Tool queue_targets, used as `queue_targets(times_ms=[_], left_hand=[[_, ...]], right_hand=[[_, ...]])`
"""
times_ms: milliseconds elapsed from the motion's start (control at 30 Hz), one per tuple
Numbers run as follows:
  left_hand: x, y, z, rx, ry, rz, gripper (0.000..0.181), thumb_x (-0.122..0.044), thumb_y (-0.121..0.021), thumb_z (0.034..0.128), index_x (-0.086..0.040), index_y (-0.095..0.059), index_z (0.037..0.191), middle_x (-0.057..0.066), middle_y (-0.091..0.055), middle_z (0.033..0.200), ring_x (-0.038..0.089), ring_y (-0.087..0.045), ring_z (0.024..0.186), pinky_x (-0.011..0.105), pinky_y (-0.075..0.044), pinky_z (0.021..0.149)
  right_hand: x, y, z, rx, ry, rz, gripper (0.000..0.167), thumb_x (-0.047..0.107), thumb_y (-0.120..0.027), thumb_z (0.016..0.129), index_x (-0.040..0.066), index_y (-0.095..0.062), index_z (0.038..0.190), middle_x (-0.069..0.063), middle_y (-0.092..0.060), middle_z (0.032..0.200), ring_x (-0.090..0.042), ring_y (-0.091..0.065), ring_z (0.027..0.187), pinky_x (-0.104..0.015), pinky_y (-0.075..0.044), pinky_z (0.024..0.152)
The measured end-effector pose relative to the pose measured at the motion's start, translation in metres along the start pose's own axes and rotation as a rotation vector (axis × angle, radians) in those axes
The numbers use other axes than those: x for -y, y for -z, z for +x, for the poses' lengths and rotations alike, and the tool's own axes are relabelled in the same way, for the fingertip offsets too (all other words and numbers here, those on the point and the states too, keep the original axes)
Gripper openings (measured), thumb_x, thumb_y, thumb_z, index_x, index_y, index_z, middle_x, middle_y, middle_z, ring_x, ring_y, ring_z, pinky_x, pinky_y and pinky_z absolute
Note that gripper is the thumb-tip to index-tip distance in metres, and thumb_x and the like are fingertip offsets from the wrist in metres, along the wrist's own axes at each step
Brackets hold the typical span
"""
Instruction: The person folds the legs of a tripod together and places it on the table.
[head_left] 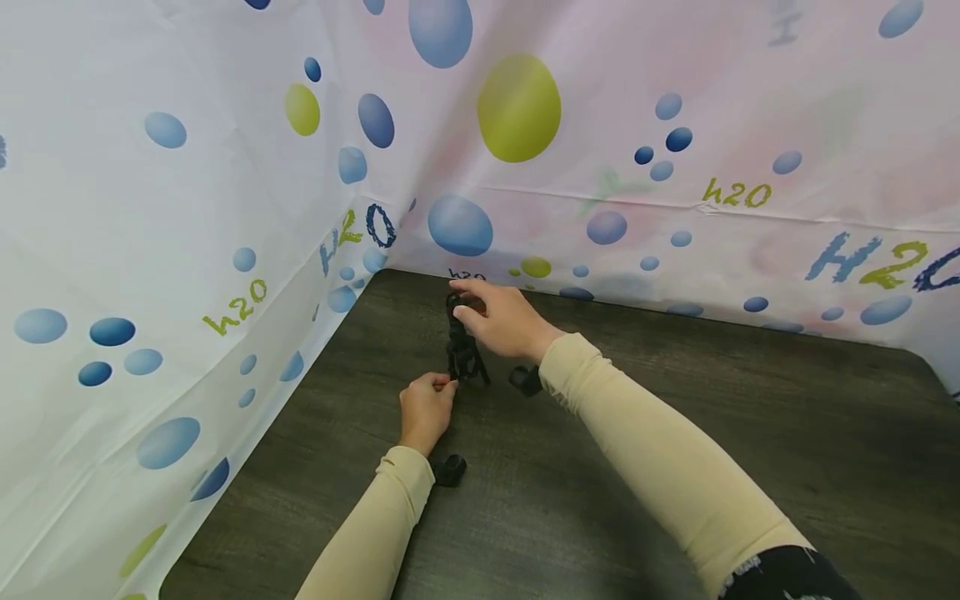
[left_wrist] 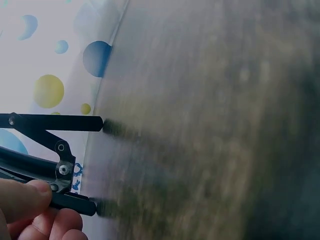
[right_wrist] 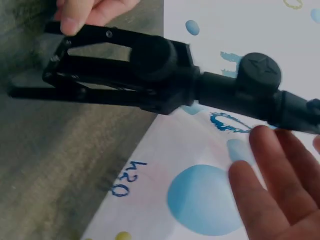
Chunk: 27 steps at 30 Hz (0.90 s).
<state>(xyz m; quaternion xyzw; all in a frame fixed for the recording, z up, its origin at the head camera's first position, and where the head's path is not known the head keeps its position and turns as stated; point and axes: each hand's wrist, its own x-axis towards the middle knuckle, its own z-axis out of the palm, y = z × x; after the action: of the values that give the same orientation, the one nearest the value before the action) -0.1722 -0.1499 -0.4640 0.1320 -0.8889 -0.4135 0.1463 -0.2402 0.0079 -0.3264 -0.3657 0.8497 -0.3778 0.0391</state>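
A small black tripod (head_left: 462, 360) stands upright near the back left corner of the table, its legs spread. The left hand (head_left: 426, 412) pinches the lower end of one leg; in the left wrist view that hand (left_wrist: 37, 212) holds it between thumb and curled fingers, below another leg (left_wrist: 55, 122). At the tripod's top, the right hand (head_left: 506, 321) has thumb and forefinger round the head. In the right wrist view several fingers of the right hand (right_wrist: 280, 200) extend beside the column (right_wrist: 220, 91); its thumb is hidden there.
The dark wood-patterned table (head_left: 600, 483) meets a white sheet (head_left: 637, 75) with blue and green dots behind and on the left. Black wrist-worn devices show beside the left wrist (head_left: 450, 471) and the right wrist (head_left: 525, 380).
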Motion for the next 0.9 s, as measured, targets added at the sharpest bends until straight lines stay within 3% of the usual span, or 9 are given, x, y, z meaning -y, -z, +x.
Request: queue_targets(times_ms=[200, 367, 733, 900], left_hand=[[-0.002, 0.0, -0.002, -0.013, -0.011, -0.017, 0.012, -0.011, -0.075, 0.0908, -0.001, -0.077, 0.096, 0.011, -0.074, 0.088, 0.025, -0.07, 0.077, 0.041, -0.058, 0.069], [-0.002, -0.001, -0.003, -0.027, -0.019, -0.021, 0.011, -0.01, -0.075, 0.0898, 0.0, -0.076, 0.095, 0.011, -0.074, 0.088, 0.025, -0.071, 0.078, 0.041, -0.058, 0.07], [-0.006, 0.002, -0.003, -0.052, -0.07, -0.033, 0.013, -0.008, -0.073, 0.0912, 0.002, -0.075, 0.1, 0.011, -0.074, 0.09, 0.023, -0.072, 0.082, 0.038, -0.058, 0.069], [-0.007, 0.004, -0.004, -0.039, -0.057, -0.036, 0.015, -0.011, -0.073, 0.0923, 0.001, -0.075, 0.102, 0.011, -0.074, 0.091, 0.023, -0.072, 0.083, 0.037, -0.058, 0.069]], right_hand=[[-0.017, -0.008, -0.014, -0.125, -0.024, 0.083, 0.042, 0.025, -0.057, 0.104, 0.004, -0.056, 0.139, -0.01, -0.065, 0.125, -0.023, -0.063, 0.11, -0.038, -0.05, 0.094], [-0.034, -0.021, -0.023, -0.18, -0.037, 0.061, 0.034, 0.02, -0.061, 0.102, 0.002, -0.063, 0.13, -0.01, -0.069, 0.118, -0.024, -0.066, 0.104, -0.04, -0.053, 0.091], [-0.061, -0.057, -0.04, -0.104, -0.18, 0.033, 0.029, 0.016, -0.064, 0.1, -0.001, -0.066, 0.123, -0.011, -0.07, 0.111, -0.025, -0.067, 0.1, -0.04, -0.054, 0.086], [-0.066, -0.069, -0.042, -0.088, -0.216, 0.013, 0.025, 0.015, -0.065, 0.099, 0.0, -0.068, 0.119, -0.009, -0.071, 0.106, -0.023, -0.068, 0.095, -0.039, -0.055, 0.083]])
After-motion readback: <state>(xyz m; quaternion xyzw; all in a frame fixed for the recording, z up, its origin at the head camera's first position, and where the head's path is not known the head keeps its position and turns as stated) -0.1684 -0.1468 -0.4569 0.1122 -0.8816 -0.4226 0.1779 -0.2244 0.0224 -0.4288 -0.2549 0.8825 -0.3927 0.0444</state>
